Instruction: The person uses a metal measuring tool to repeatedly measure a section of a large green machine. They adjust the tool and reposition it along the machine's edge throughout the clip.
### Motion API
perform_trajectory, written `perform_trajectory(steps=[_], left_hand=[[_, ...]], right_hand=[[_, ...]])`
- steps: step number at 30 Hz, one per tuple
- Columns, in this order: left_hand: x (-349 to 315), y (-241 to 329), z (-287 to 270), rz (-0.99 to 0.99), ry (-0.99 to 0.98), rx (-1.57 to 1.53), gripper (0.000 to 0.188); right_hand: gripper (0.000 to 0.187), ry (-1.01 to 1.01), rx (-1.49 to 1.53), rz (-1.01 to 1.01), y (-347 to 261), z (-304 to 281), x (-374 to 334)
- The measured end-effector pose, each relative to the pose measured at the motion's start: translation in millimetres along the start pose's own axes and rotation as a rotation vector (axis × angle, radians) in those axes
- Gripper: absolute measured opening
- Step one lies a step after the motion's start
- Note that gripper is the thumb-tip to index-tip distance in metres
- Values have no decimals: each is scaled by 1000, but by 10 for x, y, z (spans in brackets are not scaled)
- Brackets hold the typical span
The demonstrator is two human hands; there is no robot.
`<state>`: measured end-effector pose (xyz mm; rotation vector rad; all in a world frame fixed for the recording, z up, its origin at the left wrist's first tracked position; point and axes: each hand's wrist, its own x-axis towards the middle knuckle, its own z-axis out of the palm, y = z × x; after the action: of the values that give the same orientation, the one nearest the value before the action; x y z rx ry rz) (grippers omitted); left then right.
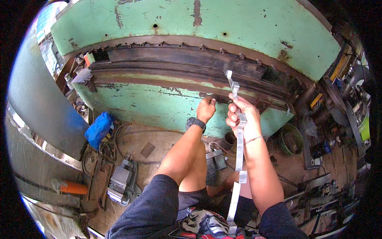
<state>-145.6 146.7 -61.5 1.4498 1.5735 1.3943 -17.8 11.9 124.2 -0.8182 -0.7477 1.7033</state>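
A long, narrow strip of shiny sheet metal [239, 153], bent into several steps, runs upright from the machine's bending slot down to my shirt. My right hand [248, 115] grips it around its upper part, fingers curled. My left hand [206, 110], with a black watch [195, 123] on the wrist, is closed beside it, in front of the green lower bed [151, 101]. Whatever its fingers may hold is hidden. Ahead stands a worn green press brake, its upper beam [254, 20] above a dark die rail [159, 67].
A grey foot pedal [121, 179] lies on the floor at left, near a blue bag-like bundle [99, 129] and cables. Another pedal [215, 159] is by my legs. A round bin [291, 139] and metal pieces [322, 199] crowd the right. A large grey sheet [47, 95] stands at left.
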Motion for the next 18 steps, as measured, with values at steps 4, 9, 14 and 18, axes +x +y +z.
perform_trajectory(steps=[4, 9, 14, 18], left_hand=[[-32, 89, 89, -47, -38, -1, 35], [-37, 100, 197, -5, -57, -51, 34], [-35, 53, 246, -12, -40, -17, 35], [42, -56, 210, -93, -112, -34, 34]], right_hand=[[25, 29, -6, 46, 86, -128, -17], [25, 54, 4, 9, 257, -301, -110], [23, 107, 60, -79, 237, -631, -59], [21, 157, 98, -150, 144, -874, -57]])
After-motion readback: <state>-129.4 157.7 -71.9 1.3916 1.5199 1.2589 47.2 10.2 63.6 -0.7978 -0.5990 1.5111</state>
